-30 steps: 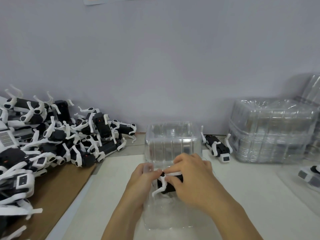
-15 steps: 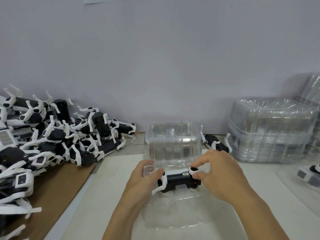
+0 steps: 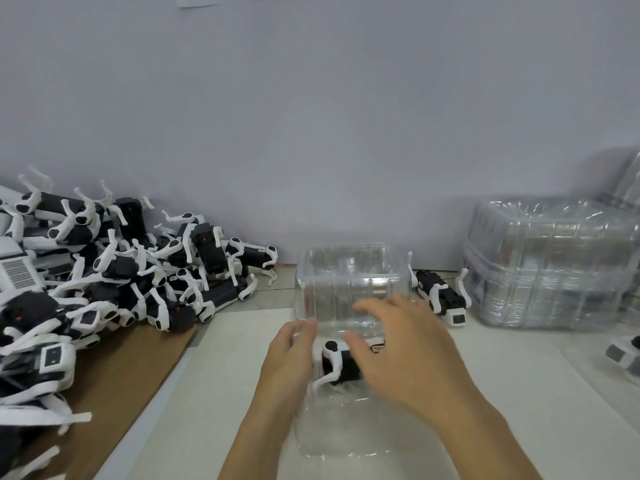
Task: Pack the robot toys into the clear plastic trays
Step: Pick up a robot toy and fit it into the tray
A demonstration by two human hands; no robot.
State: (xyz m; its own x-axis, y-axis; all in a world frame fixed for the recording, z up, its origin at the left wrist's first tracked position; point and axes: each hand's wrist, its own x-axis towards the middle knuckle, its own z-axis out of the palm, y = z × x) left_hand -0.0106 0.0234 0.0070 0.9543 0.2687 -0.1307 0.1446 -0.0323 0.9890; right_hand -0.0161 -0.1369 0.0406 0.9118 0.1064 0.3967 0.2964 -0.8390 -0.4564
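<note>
A black-and-white robot toy [image 3: 338, 366] lies crosswise in the base of an open clear plastic tray [image 3: 332, 436], whose lid [image 3: 349, 282] stands upright behind it. My left hand [image 3: 289, 356] is at the tray's left side, its curled fingers around the toy's left end. Spread over the toy's right half, my right hand [image 3: 407, 348] has its fingers straight and is blurred, hiding that end. Whether it touches the toy cannot be told.
A large heap of robot toys [image 3: 114, 271] covers the brown board at the left. One loose robot toy [image 3: 440, 297] lies behind the tray. A stack of clear trays [image 3: 554, 268] stands at the right, and another toy [image 3: 623, 355] is at the right edge.
My right hand has let go of the toy's right end and swung left over it with its fingers spread. The toy has settled lower in the tray. My left hand has stayed put.
</note>
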